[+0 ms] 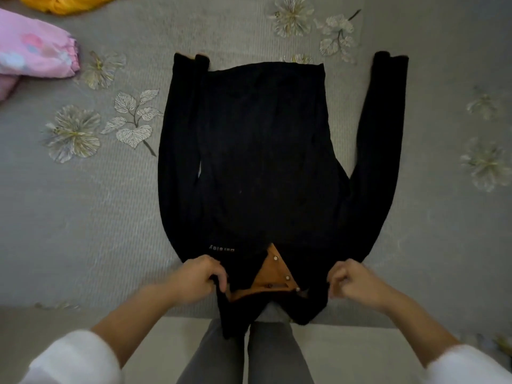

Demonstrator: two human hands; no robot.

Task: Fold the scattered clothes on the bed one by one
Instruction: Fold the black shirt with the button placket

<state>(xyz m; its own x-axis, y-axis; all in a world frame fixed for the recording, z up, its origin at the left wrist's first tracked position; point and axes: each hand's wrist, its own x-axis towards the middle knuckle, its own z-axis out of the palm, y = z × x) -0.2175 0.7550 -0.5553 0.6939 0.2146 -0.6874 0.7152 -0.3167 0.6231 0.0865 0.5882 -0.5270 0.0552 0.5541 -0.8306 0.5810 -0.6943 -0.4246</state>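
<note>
Both hands curl at lower centre: left hand (201,278) pinches the black top (263,162) beside its tan-lined, snap-studded collar (267,277), right hand (353,281) pinches the opposite shoulder. Soft and matte, the top lies flat mid-frame, sleeves straight, on the grey flower-embroidered bedspread (83,217).

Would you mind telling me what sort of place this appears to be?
Probably a bedroom: a grey flower-patterned bedspread, a black long-sleeved top spread on it, and a pink printed garment lying nearby.
</note>
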